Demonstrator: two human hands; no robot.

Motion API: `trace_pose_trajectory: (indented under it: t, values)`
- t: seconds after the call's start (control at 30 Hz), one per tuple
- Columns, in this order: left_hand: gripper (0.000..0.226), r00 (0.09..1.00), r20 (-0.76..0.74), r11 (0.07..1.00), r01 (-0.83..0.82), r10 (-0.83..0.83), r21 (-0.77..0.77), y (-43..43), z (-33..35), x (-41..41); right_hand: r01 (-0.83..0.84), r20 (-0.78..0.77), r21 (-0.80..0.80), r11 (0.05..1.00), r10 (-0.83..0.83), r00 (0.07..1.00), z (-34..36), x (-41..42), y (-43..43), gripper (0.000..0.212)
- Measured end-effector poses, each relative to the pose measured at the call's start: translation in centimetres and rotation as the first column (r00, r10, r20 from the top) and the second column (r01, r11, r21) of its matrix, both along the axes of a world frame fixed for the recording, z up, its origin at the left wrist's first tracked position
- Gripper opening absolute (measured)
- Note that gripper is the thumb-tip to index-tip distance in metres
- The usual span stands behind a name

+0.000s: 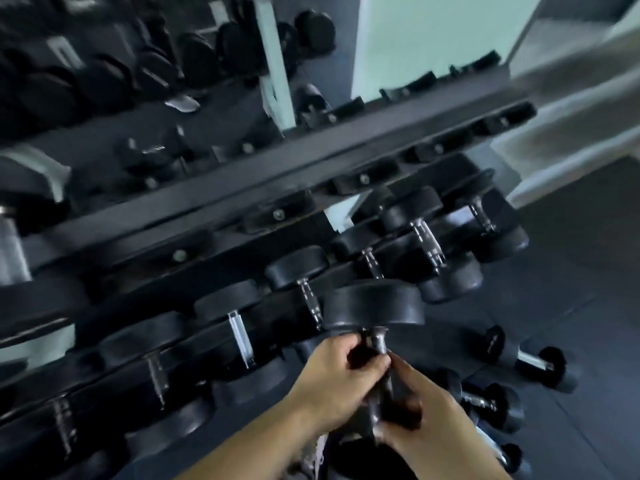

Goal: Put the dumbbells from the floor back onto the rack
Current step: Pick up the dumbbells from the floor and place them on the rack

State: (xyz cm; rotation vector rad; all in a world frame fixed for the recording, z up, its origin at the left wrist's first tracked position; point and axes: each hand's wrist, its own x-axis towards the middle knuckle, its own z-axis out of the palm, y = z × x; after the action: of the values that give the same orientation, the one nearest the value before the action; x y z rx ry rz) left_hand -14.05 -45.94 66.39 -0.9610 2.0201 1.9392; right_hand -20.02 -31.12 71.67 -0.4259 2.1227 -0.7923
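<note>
I see a dark rubber-tiled floor (571, 289) across the lower right of the frame, a pale mint wall (433, 36) at upper centre, and a blurred whitish wall section (588, 105) at upper right. The light is dim.

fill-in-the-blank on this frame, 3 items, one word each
1. The left hand and right hand grip one dumbbell by its ____.
2. On the ____ lie small dumbbells.
3. Every dumbbell head is ____ in colour.
Missing words: handle; floor; black.
</note>
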Motion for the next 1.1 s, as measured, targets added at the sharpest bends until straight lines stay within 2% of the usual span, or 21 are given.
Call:
trace_pose_trajectory:
  t: [0.1,0.2,0.3,0.43,0.57,0.63,0.73,0.9,1.1]
  values:
    - [0.014,0.988,-0.047,0.989,-0.147,0.146,-0.008,-3.8,2.8,0.2,-0.129,0.003,-0.054,0.990,0.129,0.992,3.0,-1.1,-4.2,0.073]
    - [0.014,0.956,-0.096,0.960,-0.279,0.276,-0.021,-7.7,4.8,1.1,-0.241,-0.056,-0.080,0.967,0.237,0.970,5.1,-1.2,-9.0,0.066]
    - [0.019,0.917,-0.085,0.918,-0.394,0.389,-0.055,-12.0,5.8,2.5,-0.319,-0.071,-0.089,0.944,0.313,0.947,5.3,-1.0,-14.1,0.063]
    - [0.015,0.868,-0.102,0.866,-0.495,0.487,-0.075,-18.7,6.2,4.6,-0.395,-0.083,-0.089,0.914,0.388,0.918,4.8,-0.1,-21.6,0.065]
    - [0.013,0.841,-0.063,0.841,-0.540,0.538,-0.026,-25.8,5.8,6.1,-0.431,-0.045,-0.106,0.896,0.429,0.902,3.6,0.9,-29.5,0.063]
    - [0.019,0.829,-0.063,0.827,-0.559,0.555,-0.061,-29.4,5.2,6.1,-0.433,-0.024,-0.122,0.893,0.434,0.901,2.8,1.0,-33.2,0.065]
    - [0.018,0.808,-0.068,0.805,-0.589,0.585,-0.079,-34.4,4.2,5.3,-0.422,-0.031,-0.162,0.892,0.423,0.906,1.5,0.5,-38.3,0.055]
    - [0.012,0.804,-0.078,0.800,-0.595,0.590,-0.079,-40.6,2.2,3.6,-0.399,-0.056,-0.136,0.907,0.395,0.917,-0.6,-0.9,-44.8,0.065]
    - [0.015,0.818,-0.076,0.817,-0.575,0.570,-0.055,-43.6,0.7,2.6,-0.345,0.021,-0.110,0.932,0.350,0.937,-2.4,-2.0,-47.7,0.077]
